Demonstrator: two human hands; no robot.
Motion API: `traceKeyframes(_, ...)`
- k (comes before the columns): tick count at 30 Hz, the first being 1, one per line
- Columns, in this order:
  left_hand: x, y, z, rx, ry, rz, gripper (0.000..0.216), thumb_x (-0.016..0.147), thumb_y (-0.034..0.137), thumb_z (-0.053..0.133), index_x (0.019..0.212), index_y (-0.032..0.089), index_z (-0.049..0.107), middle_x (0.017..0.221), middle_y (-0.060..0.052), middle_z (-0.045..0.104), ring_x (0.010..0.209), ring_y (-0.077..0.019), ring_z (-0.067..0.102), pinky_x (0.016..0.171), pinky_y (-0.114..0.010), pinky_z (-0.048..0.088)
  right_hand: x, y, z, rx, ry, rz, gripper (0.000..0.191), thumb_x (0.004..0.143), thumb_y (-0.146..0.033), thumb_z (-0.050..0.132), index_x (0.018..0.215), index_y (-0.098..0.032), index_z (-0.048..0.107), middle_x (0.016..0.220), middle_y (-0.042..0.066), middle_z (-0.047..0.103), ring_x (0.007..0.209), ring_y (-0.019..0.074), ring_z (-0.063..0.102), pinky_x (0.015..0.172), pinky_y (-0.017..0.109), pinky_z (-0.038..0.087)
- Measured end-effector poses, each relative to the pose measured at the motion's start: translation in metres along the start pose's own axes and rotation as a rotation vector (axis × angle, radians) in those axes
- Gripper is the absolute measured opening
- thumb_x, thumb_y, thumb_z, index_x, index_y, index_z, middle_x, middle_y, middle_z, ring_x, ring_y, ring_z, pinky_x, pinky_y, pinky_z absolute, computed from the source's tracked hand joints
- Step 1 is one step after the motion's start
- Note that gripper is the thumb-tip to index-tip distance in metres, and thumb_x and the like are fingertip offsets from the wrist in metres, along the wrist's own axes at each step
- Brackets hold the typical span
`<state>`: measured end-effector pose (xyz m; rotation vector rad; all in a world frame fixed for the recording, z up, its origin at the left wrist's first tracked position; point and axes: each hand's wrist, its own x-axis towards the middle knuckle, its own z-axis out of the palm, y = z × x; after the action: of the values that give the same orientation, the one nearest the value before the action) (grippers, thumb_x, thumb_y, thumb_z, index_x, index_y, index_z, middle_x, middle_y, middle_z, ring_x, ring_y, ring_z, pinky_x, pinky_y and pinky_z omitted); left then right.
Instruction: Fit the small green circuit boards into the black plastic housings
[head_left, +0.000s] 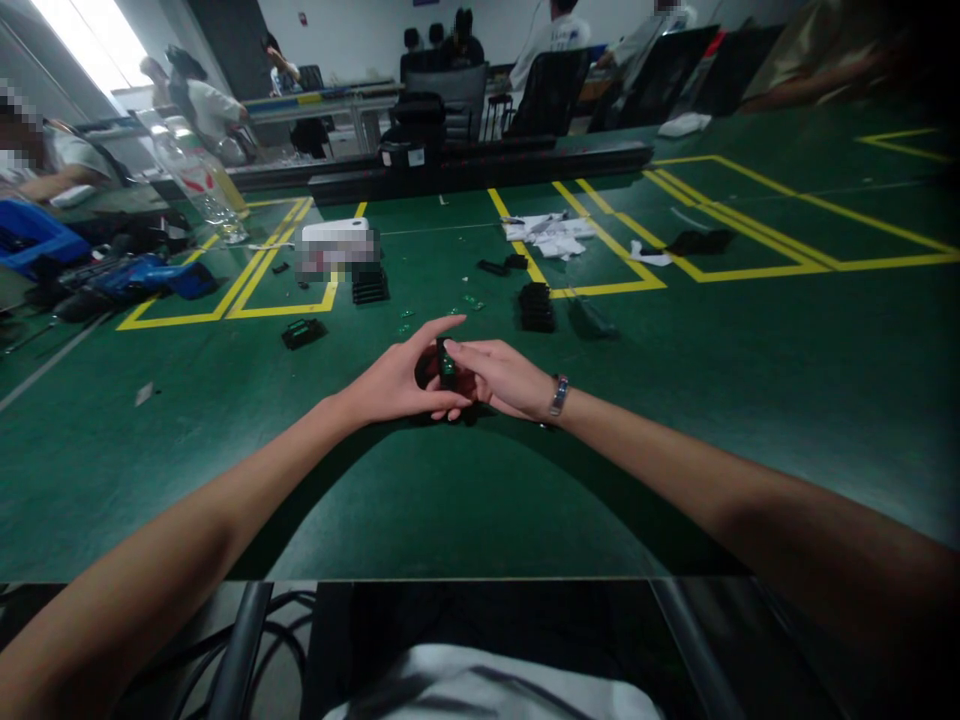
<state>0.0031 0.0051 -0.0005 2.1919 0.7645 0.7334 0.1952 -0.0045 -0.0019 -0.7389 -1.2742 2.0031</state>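
Observation:
My right hand [506, 378] is closed on a small black plastic case [442, 368] with a green circuit board [449, 366] showing in it. The right thumb presses against the upper part of the case. My left hand [394, 380] curves around the case from the left, its thumb and forefinger spread wide apart in a C shape. Its lower fingers are partly hidden, so whether they touch the case is unclear. Just beyond the hands, several small green board pieces [472, 302] lie on the green table [360, 500].
Stacked black cases [536, 307] and another black stack [369, 284] stand farther back. A single black case [303, 333] lies to the left. Beyond are white papers [551, 234], a plastic bottle [202, 185] and blue power tools [150, 278]. Several people sit in the background.

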Motion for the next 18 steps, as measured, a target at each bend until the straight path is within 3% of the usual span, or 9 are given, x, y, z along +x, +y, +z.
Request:
traceKeyframes(6, 0.0002, 0.0005, 0.0001, 0.086, 0.019, 0.006, 0.082, 0.078, 0.047, 0.081, 0.145, 0.023, 0.040, 0.077, 0.002, 0.064, 0.065, -0.0156, 0.064, 0.064, -0.028, 0.053, 0.0003, -0.0005, 0.0007, 0.032, 0.013, 0.016, 0.030, 0.106, -0.033, 0.046, 0.109, -0.008, 0.062, 0.076, 0.012, 0.074, 0.060, 0.0203, 0.074, 0.055, 0.030, 0.062)
traceKeyframes(11, 0.0002, 0.0038, 0.0003, 0.132, 0.039, -0.007, 0.063, 0.082, 0.049, 0.076, 0.131, 0.022, 0.049, 0.073, 0.004, 0.065, 0.058, -0.0130, 0.063, 0.058, -0.025, 0.049, -0.0012, 0.0005, -0.0014, -0.003, -0.018, -0.031, 0.034, 0.096, -0.044, 0.064, 0.092, -0.011, 0.063, 0.081, 0.012, 0.075, 0.064, 0.0189, 0.075, 0.057, 0.028, 0.063)
traceKeyframes(15, -0.0001, 0.0046, 0.0003, 0.173, 0.059, 0.004, 0.055, 0.082, 0.051, 0.075, 0.121, 0.021, 0.052, 0.079, 0.003, 0.068, 0.058, -0.0115, 0.064, 0.062, -0.025, 0.049, -0.0012, 0.0022, -0.0032, -0.050, -0.040, -0.063, 0.036, 0.084, -0.045, 0.079, 0.090, -0.011, 0.067, 0.081, 0.009, 0.075, 0.066, 0.0176, 0.074, 0.058, 0.025, 0.062)
traceKeyframes(18, -0.0004, 0.0032, 0.0008, 0.209, 0.074, 0.015, 0.052, 0.081, 0.052, 0.075, 0.117, 0.021, 0.054, 0.077, 0.003, 0.067, 0.060, -0.0123, 0.064, 0.061, -0.024, 0.048, -0.0006, 0.0037, -0.0045, -0.072, -0.051, -0.076, 0.036, 0.082, -0.045, 0.079, 0.091, -0.012, 0.068, 0.083, 0.009, 0.076, 0.067, 0.0177, 0.075, 0.058, 0.025, 0.062)
